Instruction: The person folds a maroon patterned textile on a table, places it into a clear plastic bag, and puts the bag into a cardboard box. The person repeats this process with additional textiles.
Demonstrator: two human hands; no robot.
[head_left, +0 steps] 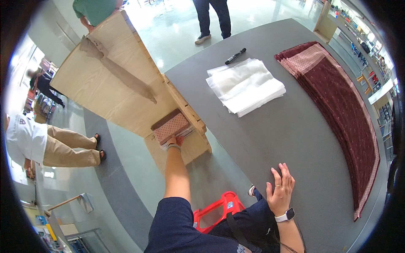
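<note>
Grey table [270, 139] w/ white sheet stack [244, 85], black marker [235, 56], maroon cloth pile [341, 114] — red stool [217, 211] below.

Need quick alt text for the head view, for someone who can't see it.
The person's left hand grips a folded pink-and-maroon cloth against a wooden crate, while the right hand rests flat on a grey table holding white bags, a black marker and stacked maroon cloths.

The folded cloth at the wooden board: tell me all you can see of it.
The folded cloth is a small flat packet, pinkish red with a fine dotted pattern and a darker brown band along its upper edge. It lies on the low end of a tilted pale wooden board beside the grey table. The left hand grips its near edge; the fingers are mostly hidden under it.
</note>
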